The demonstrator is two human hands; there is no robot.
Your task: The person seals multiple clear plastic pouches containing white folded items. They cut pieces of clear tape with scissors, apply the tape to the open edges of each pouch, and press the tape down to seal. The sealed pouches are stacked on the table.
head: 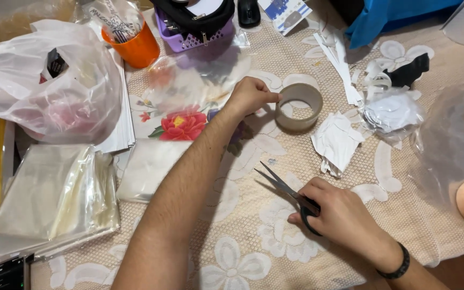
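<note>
My left hand [251, 95] reaches across the lace tablecloth [232, 252] and pinches the rim of a clear tape roll [299, 102] lying flat on it. My right hand [339, 215], with a black band on its wrist, grips the black handles of a pair of scissors [283, 187]. Their blades are parted and point up and left, just above the cloth. Scraps of white paper [336, 142] lie to the right of the tape roll.
A white plastic bag [44, 86] and stacked clear sleeves [55, 193] fill the left side. An orange cup [135, 45] and a purple basket [194, 32] stand at the back. Crumpled plastic [396, 115] and a clear bag [457, 139] lie right. A phone [9, 273] sits bottom left.
</note>
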